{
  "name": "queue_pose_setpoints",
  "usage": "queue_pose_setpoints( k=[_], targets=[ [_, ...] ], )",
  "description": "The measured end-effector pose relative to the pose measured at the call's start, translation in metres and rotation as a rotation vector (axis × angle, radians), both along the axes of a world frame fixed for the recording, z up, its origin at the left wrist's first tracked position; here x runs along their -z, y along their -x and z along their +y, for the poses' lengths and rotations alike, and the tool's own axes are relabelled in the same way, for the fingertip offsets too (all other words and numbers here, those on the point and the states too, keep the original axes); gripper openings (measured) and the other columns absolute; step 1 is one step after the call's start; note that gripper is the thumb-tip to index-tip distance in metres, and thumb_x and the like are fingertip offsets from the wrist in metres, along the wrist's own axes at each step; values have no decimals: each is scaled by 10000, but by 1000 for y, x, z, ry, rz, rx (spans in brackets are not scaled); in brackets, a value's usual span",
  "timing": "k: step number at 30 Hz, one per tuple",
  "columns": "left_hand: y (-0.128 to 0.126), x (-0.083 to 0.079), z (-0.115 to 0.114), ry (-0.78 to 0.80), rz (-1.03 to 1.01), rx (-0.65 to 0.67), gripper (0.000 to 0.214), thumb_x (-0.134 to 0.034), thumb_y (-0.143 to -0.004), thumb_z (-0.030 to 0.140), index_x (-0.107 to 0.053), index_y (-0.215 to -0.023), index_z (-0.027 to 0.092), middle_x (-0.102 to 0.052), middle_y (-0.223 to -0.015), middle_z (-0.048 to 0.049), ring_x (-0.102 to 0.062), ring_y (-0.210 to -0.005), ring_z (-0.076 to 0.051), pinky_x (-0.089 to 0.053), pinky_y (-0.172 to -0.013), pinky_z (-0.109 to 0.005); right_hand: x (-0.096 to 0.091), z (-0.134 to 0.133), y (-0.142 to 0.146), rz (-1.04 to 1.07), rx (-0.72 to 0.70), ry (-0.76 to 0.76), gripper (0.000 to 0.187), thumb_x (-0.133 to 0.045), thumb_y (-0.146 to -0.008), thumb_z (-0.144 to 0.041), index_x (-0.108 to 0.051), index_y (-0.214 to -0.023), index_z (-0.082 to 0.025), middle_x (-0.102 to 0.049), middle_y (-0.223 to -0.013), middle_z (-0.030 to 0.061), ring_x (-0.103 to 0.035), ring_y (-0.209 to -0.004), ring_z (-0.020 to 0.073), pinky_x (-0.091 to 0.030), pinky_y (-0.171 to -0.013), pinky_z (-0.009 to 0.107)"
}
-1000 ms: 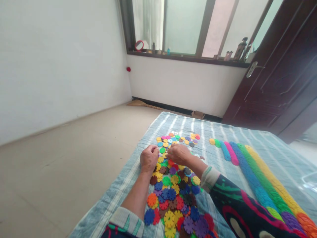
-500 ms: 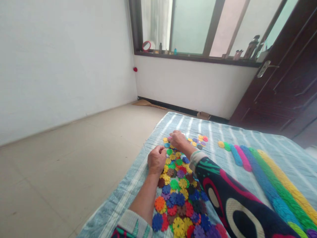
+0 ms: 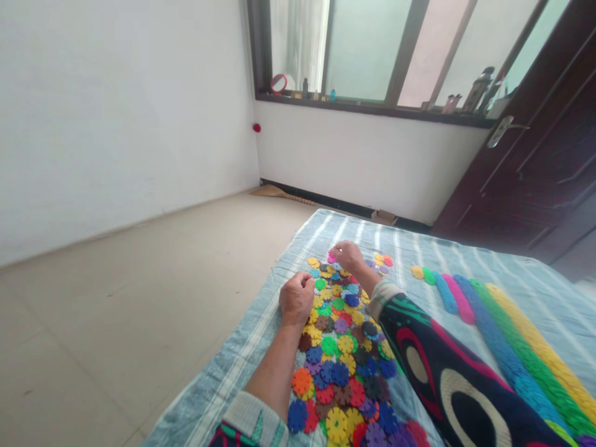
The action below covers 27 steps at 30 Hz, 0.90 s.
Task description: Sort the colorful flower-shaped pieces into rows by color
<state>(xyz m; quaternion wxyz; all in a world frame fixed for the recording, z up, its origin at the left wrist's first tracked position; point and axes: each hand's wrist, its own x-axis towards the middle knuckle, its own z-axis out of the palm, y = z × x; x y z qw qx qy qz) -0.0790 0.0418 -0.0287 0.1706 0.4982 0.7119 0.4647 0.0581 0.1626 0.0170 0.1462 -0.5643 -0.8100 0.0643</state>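
Many notched plastic snowflake discs (image 3: pixel 336 424) in mixed colours lie spread in a long patch on a striped bedsheet (image 3: pixel 223 379). At the far end of the patch, my right hand (image 3: pixel 349 256) has its fingertips pinched on a pink disc (image 3: pixel 331 256). My left hand (image 3: pixel 297 299) is closed at the patch's left edge, thumb against curled fingers, beside a green disc (image 3: pixel 320 284). What it holds, if anything, is hidden. My right forearm covers part of the discs.
Right of the patch lie rows of stacked discs sorted by colour, including a yellow row (image 3: pixel 540 335), a green row (image 3: pixel 526 344) and a short pink row (image 3: pixel 459 299). Tiled floor (image 3: pixel 139 323) borders the bed's left edge. A dark door (image 3: pixel 526 155) stands far right.
My right hand has moved slightly right and up with the pink disc, which now shows more clearly at its fingertips. My left hand has barely moved.
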Motion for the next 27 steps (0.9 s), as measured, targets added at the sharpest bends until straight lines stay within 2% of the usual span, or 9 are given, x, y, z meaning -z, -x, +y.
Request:
queue_pose_setpoints(
  k=[4, 8, 14, 18, 23, 27],
  targets=[
    [-1, -1, 0, 10, 6, -4, 159, -545, -802, 249, -694, -792, 194, -706, -721, -7, -614, -657, -140, -420, -647, -225, 1, 10, -10, 35, 32, 1, 328, -475, -903, -239, -786, -950, -146, -746, -955, 107, -657, -906, 187, -410, -701, 222],
    [-2, -2, -1, 3, 13, 0, 155, -549, -798, 252, -694, -778, 201, -703, -708, -2, -603, -642, -135, -413, -632, -218, 9, 10, -7, 39, 14, 8, 286, -529, -884, -266, -791, -959, -177, -731, -1006, 91, -646, -921, 184, -417, -723, 219],
    [-1, -2, -2, -1, 26, 5, 161, -542, -806, 250, -692, -775, 200, -703, -708, -2, -602, -643, -134, -417, -649, -220, 15, 7, -6, 2, 10, -4, 282, -598, -860, -360, -786, -971, -182, -680, -1086, 132, -581, -1054, 257, -425, -800, 285],
    [-1, -2, -2, -5, 25, -1, 154, -547, -800, 250, -691, -773, 205, -702, -703, 2, -607, -647, -135, -420, -645, -219, 17, 5, -9, -16, -21, 1, 310, -633, -845, -423, -785, -966, -181, -667, -1089, 135, -559, -1075, 272, -423, -819, 302],
    [-2, -2, -2, -3, 5, -1, 146, -553, -793, 256, -688, -771, 206, -702, -703, 2, -614, -652, -136, -424, -635, -219, 18, 2, -7, 1, -48, -12, 238, -688, -802, -340, -784, -974, -207, -672, -1094, 116, -534, -1125, 271, -416, -861, 301],
    [-1, -1, -1, 0, -6, -2, 148, -556, -792, 261, -691, -787, 202, -703, -703, 1, -621, -652, -138, -431, -636, -222, 17, 1, -4, 60, -32, -19, 195, -679, -791, -254, -784, -949, -211, -687, -1069, 103, -559, -1091, 252, -418, -864, 295]
  ],
)
